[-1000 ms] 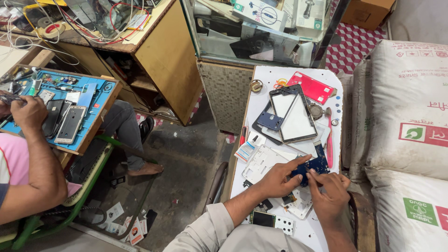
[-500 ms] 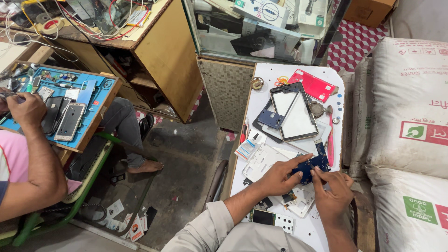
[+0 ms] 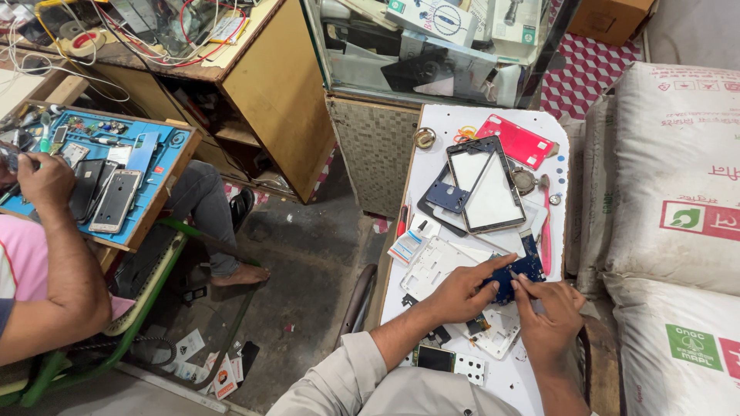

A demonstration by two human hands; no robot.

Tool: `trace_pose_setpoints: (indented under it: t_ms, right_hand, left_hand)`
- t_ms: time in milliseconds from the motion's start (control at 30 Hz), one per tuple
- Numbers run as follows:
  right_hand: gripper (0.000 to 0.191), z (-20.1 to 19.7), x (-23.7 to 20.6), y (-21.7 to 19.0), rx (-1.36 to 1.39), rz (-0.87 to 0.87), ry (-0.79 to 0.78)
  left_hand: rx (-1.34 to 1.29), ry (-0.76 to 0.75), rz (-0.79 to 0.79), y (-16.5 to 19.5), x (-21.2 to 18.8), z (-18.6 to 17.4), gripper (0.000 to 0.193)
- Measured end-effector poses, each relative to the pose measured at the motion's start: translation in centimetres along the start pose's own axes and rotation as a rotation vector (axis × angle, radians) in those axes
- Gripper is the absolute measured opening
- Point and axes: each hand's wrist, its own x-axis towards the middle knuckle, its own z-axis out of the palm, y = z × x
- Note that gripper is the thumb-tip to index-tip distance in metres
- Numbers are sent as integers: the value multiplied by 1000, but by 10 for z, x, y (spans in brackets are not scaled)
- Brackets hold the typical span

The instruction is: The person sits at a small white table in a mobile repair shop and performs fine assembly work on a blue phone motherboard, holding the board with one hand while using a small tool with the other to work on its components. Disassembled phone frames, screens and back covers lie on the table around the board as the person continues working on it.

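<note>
Blue circuit board (image 3: pixel 518 273) sits lower right of centre, pinched flat under my left hand (image 3: pixel 461 293), fingers curled shut on its edge. My right hand (image 3: pixel 549 316) closes around a thin tool, tip touching the board. Both crowd the white table (image 3: pixel 532 385); a glossy black-framed screen (image 3: pixel 487 185) lies just above, woven sacks (image 3: pixel 671 185) near the right edge.

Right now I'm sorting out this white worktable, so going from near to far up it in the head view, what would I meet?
Small dark phone → left hand and right hand on the blue circuit board → white phone frame → black-framed screen panel → red phone cover.
</note>
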Motion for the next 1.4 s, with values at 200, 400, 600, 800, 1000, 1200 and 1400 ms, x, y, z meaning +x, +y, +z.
trace_pose_setpoints:
  t_ms: [200, 400, 600, 800, 1000, 1200, 1400]
  right_hand:
    - [15, -2, -2, 1, 23, 9, -4]
    - [14, -1, -2, 4, 20, 34, 5]
    - [12, 8, -5, 2, 15, 57, -4]
    - [14, 6, -5, 0, -15, 44, -31]
    - [13, 10, -5, -2, 6, 37, -31]
    - [13, 14, -6, 0, -12, 72, -6]
    - [12, 20, -6, 0, -13, 17, 7]
  left_hand:
    - [12, 22, 83, 1, 2, 2, 59]
    - [58, -16, -68, 6, 2, 1, 60]
    - [21, 27, 65, 2, 0, -6, 60]
    - [29, -3, -12, 3, 0, -6, 59]
    - [23, 18, 49, -2, -1, -7, 59]
    - [15, 3, 11, -6, -2, -8, 59]
    - [27, 20, 58, -9, -2, -12, 58]
